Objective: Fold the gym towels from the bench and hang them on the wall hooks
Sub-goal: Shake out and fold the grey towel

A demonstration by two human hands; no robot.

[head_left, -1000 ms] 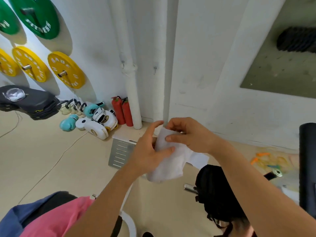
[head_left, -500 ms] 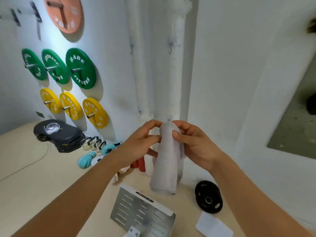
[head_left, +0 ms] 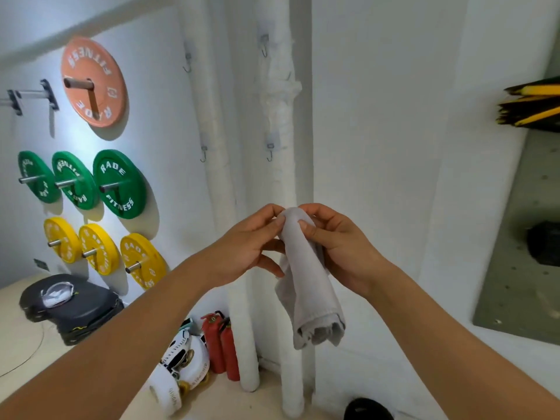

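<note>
Pinching the top fold of a white towel (head_left: 306, 277), the left hand (head_left: 245, 248) and right hand (head_left: 339, 247) close thumb and fingers on it from either side, held up in mid-air before the wall corner. The towel hangs folded, its loose ends drooping below the hands. Beyond, two white pipes (head_left: 280, 122) run up the corner, with four small hooks (head_left: 269, 151) on the wall beside them, all bare. Lower down stand two red extinguishers (head_left: 220, 344). Farther left, orange, green and yellow plates (head_left: 119, 183) sit on wall pegs.
</note>
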